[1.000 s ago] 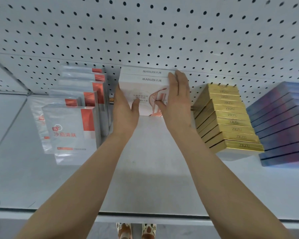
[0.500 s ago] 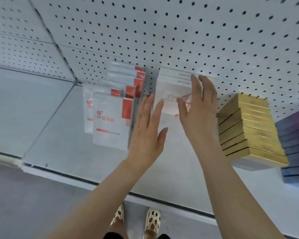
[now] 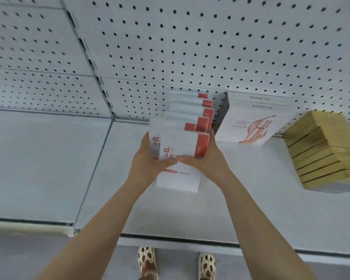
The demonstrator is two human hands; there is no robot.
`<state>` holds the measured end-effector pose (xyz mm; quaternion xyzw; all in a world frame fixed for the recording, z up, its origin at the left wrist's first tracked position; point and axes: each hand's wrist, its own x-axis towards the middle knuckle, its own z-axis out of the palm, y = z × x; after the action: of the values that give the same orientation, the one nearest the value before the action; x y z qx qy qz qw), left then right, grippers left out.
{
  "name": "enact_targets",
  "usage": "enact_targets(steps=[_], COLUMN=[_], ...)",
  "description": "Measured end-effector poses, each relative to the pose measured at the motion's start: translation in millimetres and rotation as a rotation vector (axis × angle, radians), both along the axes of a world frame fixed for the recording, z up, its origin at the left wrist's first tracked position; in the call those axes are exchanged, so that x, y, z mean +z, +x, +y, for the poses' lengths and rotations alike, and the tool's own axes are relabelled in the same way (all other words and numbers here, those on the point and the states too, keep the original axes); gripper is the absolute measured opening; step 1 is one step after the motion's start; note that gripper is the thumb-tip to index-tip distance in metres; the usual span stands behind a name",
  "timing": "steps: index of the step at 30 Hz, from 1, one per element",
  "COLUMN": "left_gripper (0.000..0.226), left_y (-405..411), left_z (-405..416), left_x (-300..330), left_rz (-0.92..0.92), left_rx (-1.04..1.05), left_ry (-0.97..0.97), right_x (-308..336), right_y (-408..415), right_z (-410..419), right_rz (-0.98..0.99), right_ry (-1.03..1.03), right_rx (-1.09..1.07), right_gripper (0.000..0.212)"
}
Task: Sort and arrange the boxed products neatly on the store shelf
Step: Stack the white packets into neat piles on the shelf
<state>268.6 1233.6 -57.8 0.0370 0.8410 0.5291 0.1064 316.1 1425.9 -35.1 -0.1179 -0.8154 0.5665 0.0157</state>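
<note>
I see my left hand (image 3: 148,160) and right hand (image 3: 207,158) clasping the front white-and-red box (image 3: 180,158) from either side, thumbs meeting across its face. That box stands at the near end of the white-and-red row (image 3: 190,112) running back to the pegboard (image 3: 210,47). Right of it stands the white illustrated box (image 3: 249,124), then the gold boxes (image 3: 321,150), all on the shelf (image 3: 49,168)
</note>
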Motion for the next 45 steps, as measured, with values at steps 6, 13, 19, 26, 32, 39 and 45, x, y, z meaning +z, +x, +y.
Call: enact_targets(steps=[6,13,19,26,32,39,45], left_gripper=[0.089,0.134,0.108,0.123,0.117,0.113,0.099], left_y=[-30,-59,-93,-91,-103,-99,-110], left_z=[-7,-9,-12,-26,-43,-50,-57], left_x=[3,9,10,10,12,-2,-2], left_rz=[0.111,0.013,-0.035,0.071,-0.013,0.016,0.03], left_rx=[-0.178,-0.23,-0.466,-0.371,-0.462,-0.391,-0.332], left_ry=[0.101,0.193,0.203,0.172,0.273,0.123,0.076], right_x=[-4,6,5,-4,11,26,34], right_y=[-21,-46,-59,-61,-73,-69,-77], right_z=[-17,-23,-23,-33,-48,-60,-59], right_rz=[0.067,0.204,0.129,0.126,0.097,0.149,0.161], right_ry=[-0.078,-0.052,-0.168,-0.225,-0.335,-0.383,-0.259], right_rx=[-0.102,-0.142,-0.054,0.008,0.122,0.036,0.081], right_gripper=[0.094,0.097,0.086,0.1,0.095,0.061,0.072])
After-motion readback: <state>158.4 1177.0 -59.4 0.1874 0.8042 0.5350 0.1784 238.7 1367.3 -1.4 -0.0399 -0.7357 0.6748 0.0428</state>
